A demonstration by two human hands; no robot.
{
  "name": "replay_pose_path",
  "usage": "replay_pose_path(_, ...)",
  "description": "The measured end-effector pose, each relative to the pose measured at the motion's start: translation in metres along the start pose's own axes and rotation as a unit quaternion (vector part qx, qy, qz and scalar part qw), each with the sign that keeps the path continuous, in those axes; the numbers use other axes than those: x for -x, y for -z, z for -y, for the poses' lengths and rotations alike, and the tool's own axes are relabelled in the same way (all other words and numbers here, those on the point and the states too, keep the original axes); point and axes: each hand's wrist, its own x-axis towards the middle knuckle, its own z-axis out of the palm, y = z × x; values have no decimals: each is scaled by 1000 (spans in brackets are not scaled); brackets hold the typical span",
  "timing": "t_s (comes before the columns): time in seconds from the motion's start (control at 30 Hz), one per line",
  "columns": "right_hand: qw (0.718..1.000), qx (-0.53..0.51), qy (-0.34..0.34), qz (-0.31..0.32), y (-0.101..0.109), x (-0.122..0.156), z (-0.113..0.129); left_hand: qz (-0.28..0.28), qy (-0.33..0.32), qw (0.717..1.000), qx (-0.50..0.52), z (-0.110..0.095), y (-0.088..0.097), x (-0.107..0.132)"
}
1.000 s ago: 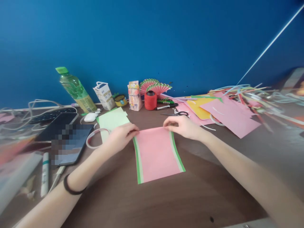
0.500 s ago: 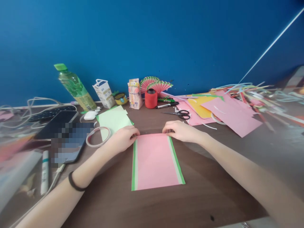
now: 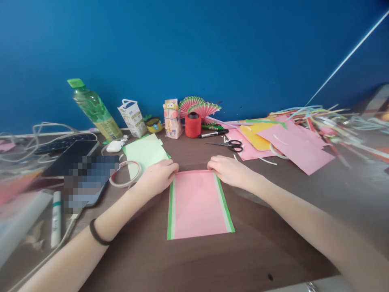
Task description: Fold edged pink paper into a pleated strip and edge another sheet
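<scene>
A pink sheet of paper with green and pale green strips down both sides lies on the brown table in front of me. Its far edge shows a narrow fold. At the far left corner my left hand is closed, pinching the paper between thumb and fingers. My right hand is closed on the far right corner in the same way. The fingertips of both hands are partly hidden. Pale green paper lies just beyond my left hand, and black scissors rest beyond my right.
A roll of tape, a phone and a marker lie to the left. Along the blue wall stand a green bottle, a carton, a red thread spool and pleated paper fans. Coloured paper lies at right.
Both hands keep hold of the far corners, their fingers now pressed closer over the fold. The view has shifted slightly, and the paper's near edge appears a little higher.
</scene>
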Motion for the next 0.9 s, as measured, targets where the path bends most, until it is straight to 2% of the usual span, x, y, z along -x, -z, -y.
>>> replay_pose_path(0.23,998,55,-5,-6,-2,1,7,0,-38,991,-125,-4,4,3)
replay_pose_path(0.4,997,78,-1,-12,-4,1,9,-4,-53,985,-162,-5,5,3)
replay_pose_path(0.67,997,72,4,-11,-5,0,6,-17,-50,985,-166,-3,0,2)
replay_pose_path(0.9,998,57,2,-16,-4,0,6,-20,-34,992,-119,2,-4,1)
